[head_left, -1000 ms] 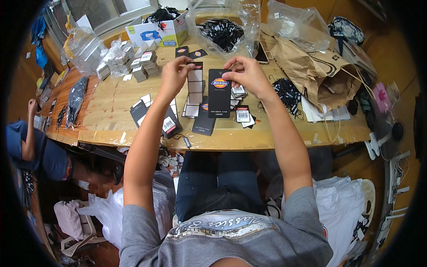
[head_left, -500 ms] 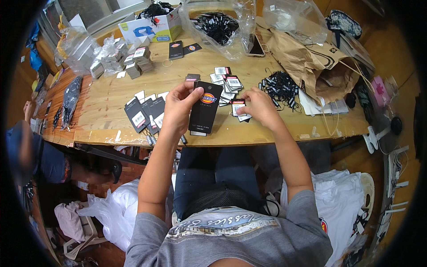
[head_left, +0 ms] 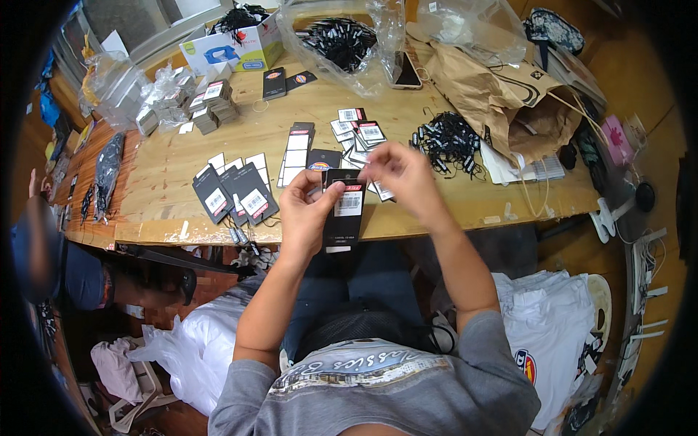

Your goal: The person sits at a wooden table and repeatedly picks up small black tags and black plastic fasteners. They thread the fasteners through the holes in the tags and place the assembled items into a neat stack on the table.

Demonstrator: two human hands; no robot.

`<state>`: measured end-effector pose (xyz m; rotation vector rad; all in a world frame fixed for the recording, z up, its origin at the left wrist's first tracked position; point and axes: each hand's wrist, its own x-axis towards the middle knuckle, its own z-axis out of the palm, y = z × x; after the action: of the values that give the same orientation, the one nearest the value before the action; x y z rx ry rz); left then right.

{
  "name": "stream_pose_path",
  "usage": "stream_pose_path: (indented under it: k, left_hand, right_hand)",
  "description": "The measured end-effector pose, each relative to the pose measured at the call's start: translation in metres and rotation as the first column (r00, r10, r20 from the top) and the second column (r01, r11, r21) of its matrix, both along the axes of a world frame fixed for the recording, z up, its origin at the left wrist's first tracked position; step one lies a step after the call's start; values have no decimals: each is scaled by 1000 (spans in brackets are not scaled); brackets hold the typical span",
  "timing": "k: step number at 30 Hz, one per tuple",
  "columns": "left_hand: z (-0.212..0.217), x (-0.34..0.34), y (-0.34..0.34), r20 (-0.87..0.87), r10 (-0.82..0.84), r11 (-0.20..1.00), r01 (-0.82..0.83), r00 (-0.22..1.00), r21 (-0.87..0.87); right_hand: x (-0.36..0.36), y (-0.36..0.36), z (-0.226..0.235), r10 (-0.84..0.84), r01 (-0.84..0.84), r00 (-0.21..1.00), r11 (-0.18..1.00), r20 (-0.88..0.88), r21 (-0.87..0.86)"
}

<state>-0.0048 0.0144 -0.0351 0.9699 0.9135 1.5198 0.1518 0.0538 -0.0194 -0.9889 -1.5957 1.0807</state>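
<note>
My left hand point(head_left: 309, 211) pinches black hang tags point(head_left: 342, 234) over the table's front edge. A small barcode tag point(head_left: 350, 203) with a red strip lies on top of them, under my left thumb. My right hand point(head_left: 403, 174) is curled at their upper edge, slightly blurred; whether anything is between its fingertips I cannot make out. Just beyond are a pile of small barcode tags point(head_left: 371, 131) and a black hang tag point(head_left: 324, 158), partly hidden. To the left lie a row of white-label tags point(head_left: 295, 156) and several strung black tags point(head_left: 254, 201).
Black tag strings point(head_left: 445, 142) lie heaped right of my hand, near a brown paper bag point(head_left: 502, 98). Behind are a phone point(head_left: 404, 71), a clear bag of strings point(head_left: 338, 43), a box point(head_left: 233, 51) and tag stacks point(head_left: 215, 98). Another person point(head_left: 43, 240) is at far left.
My left hand has brought the hang tags lower and nearer me. A small barcode tag now lies on their face. My right hand has moved left from the small-tag pile to their top.
</note>
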Motion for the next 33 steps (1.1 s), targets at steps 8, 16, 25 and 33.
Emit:
stream_pose_path:
  k: [8, 16, 25, 33]
  left_hand:
    - [11, -9, -9, 232, -135, 987, 151, 963, -52]
    - [10, -12, -8, 271, -165, 978, 193, 948, -80]
    - [25, 21, -4, 358, -380, 888, 445, 853, -117]
    - [23, 46, 3, 397, -359, 879, 449, 845, -162]
  right_hand:
    - [71, 92, -6, -367, 81, 468, 924, 804, 374]
    - [85, 112, 7, -65, 19, 817, 996, 574, 86]
    - [63, 71, 47, 157, -210, 960, 952, -233, -225]
    - [30, 18, 20, 161, -400, 790, 867, -591, -299]
